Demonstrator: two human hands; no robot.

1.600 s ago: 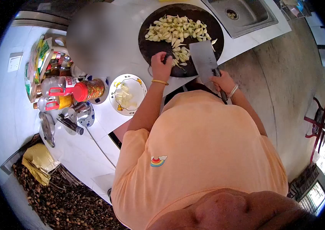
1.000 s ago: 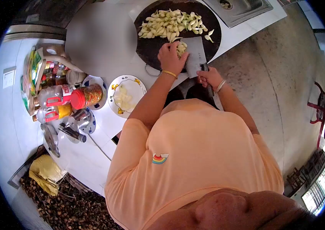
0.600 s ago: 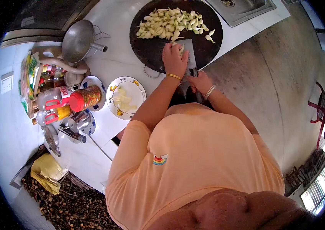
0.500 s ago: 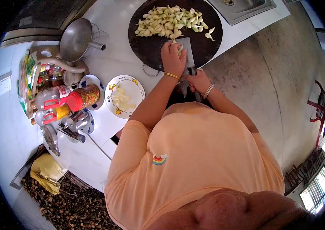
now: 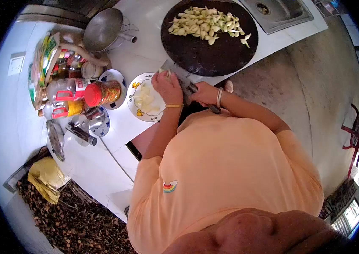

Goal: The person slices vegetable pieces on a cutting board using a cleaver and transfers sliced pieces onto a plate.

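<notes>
My right hand point(image 5: 205, 94) is closed round the handle of a cleaver point(image 5: 178, 73), whose broad grey blade is tilted off the board's near left edge. Curled against that blade is my left hand point(image 5: 169, 88), with a bit of pale green-white bulb point(image 5: 167, 73) showing at its fingertips; the rest is hidden by the fingers. Just left of this hand, a white plate point(image 5: 135, 111) with yellow duck prints holds pale cut pieces point(image 5: 146, 98). On the round dark chopping board point(image 5: 207, 53) lies a heap of small white-green bulbs point(image 5: 207, 23), with a couple apart on its right.
A metal sink point(image 5: 292, 19) is set in the white counter beyond the board. To the left are a wok point(image 5: 103, 30), a red-lidded jar point(image 5: 103, 93), oil bottles point(image 5: 56, 109) and a metal lid point(image 5: 55, 139). Below the counter is a pile of firewood pieces point(image 5: 75, 218).
Both hands have moved left with the cleaver, off the board to beside the plate. The camera view has shifted slightly, and the blade has left the board.
</notes>
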